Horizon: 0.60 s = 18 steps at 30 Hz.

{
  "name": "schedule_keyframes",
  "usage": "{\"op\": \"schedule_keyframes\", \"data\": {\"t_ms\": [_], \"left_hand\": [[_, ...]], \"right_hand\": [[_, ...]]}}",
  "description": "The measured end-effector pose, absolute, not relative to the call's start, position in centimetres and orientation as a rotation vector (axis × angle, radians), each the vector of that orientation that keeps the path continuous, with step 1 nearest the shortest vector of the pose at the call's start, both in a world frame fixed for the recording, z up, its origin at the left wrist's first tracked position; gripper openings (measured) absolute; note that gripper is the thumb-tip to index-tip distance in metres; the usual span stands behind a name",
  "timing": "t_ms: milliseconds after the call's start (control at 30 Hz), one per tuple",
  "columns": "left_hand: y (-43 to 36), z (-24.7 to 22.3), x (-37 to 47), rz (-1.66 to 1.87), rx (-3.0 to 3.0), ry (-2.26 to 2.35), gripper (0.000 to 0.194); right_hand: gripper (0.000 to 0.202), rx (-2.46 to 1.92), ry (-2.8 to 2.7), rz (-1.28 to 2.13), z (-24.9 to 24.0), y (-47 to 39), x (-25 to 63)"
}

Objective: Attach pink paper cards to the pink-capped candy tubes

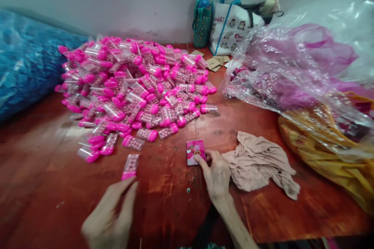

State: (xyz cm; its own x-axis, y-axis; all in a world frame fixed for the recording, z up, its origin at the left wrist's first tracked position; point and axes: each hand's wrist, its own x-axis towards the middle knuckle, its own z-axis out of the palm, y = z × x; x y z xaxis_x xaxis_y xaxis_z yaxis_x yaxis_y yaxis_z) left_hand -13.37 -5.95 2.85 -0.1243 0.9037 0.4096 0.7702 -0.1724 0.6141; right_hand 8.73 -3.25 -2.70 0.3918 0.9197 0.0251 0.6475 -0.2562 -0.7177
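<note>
My left hand (112,214) pinches the pink cap end of a small clear container of pale pink balls (131,163), at the lower left. My right hand (215,173) is at a small stack of pink printed cards (195,151), its thumb on top and its fingers at the right edge. Beyond both hands lies a large heap of similar pink-capped containers (140,85). A crumpled beige cloth (260,163) rests just right of my right hand.
On the red wooden table (163,210), a blue plastic bag (32,62) stands at left. Clear plastic (263,78) and yellow fabric (318,148) cover the right. A white tote (233,27), a green bottle holder (201,25) and cardboard pieces (214,63) sit at the back.
</note>
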Motion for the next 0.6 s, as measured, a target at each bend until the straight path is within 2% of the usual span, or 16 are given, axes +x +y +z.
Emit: {"op": "schedule_keyframes", "data": {"t_ms": [100, 267, 600], "left_hand": [[-3.4, 0.0, -9.2, 1.023, 2.055, 1.674, 0.022], [-1.4, -2.5, -3.6, 0.903, 2.185, 1.63, 0.023], [-1.2, -3.6, -3.3, 0.878, 2.18, 1.61, 0.026]], "right_hand": [[0.022, -1.992, -1.244, 0.649, -2.8, -2.9, 9.0], [0.022, -1.945, -1.27, 0.67, -2.9, -3.1, 9.2], [0.026, -1.871, -1.321, 0.621, -3.3, -3.3, 9.3]]}}
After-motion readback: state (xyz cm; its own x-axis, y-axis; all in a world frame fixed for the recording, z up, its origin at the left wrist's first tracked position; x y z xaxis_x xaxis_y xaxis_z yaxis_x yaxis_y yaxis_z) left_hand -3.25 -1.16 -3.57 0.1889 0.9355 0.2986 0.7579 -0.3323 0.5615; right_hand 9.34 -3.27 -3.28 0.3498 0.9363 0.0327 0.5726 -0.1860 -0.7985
